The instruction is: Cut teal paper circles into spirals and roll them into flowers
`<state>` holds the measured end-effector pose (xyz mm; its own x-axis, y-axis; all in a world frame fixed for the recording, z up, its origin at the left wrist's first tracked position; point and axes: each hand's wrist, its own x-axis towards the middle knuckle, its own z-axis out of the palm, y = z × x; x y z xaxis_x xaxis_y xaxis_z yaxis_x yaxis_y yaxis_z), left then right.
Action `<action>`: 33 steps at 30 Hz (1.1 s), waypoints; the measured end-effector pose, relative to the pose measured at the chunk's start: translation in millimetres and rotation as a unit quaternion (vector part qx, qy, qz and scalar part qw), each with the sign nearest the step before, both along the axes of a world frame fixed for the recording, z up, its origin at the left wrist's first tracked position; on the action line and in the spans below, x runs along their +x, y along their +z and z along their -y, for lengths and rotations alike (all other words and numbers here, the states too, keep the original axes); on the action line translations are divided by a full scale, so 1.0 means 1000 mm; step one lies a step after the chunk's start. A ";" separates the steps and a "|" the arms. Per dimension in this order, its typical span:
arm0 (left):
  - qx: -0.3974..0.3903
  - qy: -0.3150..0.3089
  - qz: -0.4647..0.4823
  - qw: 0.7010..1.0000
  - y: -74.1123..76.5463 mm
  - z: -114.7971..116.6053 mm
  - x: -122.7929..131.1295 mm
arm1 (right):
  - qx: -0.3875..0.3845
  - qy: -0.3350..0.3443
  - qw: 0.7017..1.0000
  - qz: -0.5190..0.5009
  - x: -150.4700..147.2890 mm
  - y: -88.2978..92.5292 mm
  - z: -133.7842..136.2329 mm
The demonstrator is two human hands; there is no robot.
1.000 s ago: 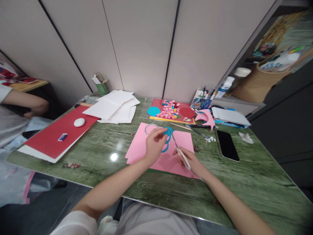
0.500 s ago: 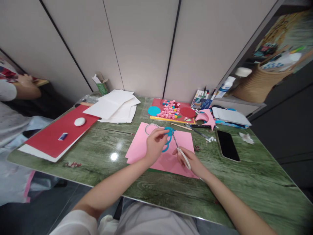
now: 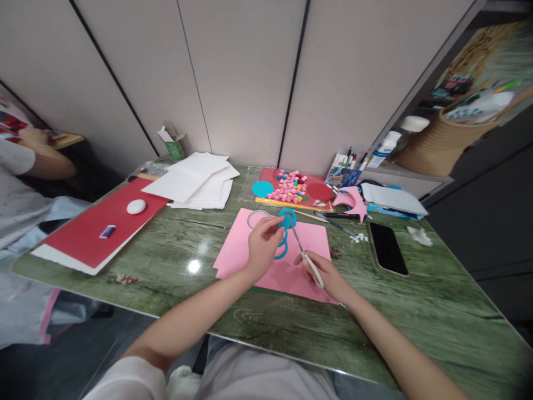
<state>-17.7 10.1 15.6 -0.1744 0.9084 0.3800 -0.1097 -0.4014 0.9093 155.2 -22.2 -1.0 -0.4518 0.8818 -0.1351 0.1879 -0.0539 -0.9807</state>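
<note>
My left hand (image 3: 262,247) pinches a blue paper spiral (image 3: 285,222) above a pink paper sheet (image 3: 275,253) on the green table (image 3: 175,250). A loose curl of the spiral hangs down by my fingers. Closed round the white handles of a pair of scissors (image 3: 306,255) is my right hand (image 3: 327,275), and the blades point up into the blue paper. A clear tape ring (image 3: 256,218) lies on the pink sheet just left of my left hand.
A red sheet (image 3: 94,228) with a white oval lies at left, white sheets (image 3: 195,180) behind it. A red board with pink paper flowers (image 3: 289,189), pens, and a black phone (image 3: 387,247) sit at back and right. Another person's arm (image 3: 41,161) is at far left.
The blue spiral has turned in my left hand and its upper loop now stands higher above the scissor blades. The person at left has shifted their arm.
</note>
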 end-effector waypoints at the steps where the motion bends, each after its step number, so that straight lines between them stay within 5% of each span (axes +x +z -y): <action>1: 0.002 0.001 0.001 1.000 0.000 0.000 0.000 | -0.001 0.001 1.000 0.001 0.000 0.000 0.000; 33: -0.005 0.010 -0.024 1.000 0.000 -0.001 -0.003 | 0.011 0.007 1.000 -0.002 0.001 0.000 0.000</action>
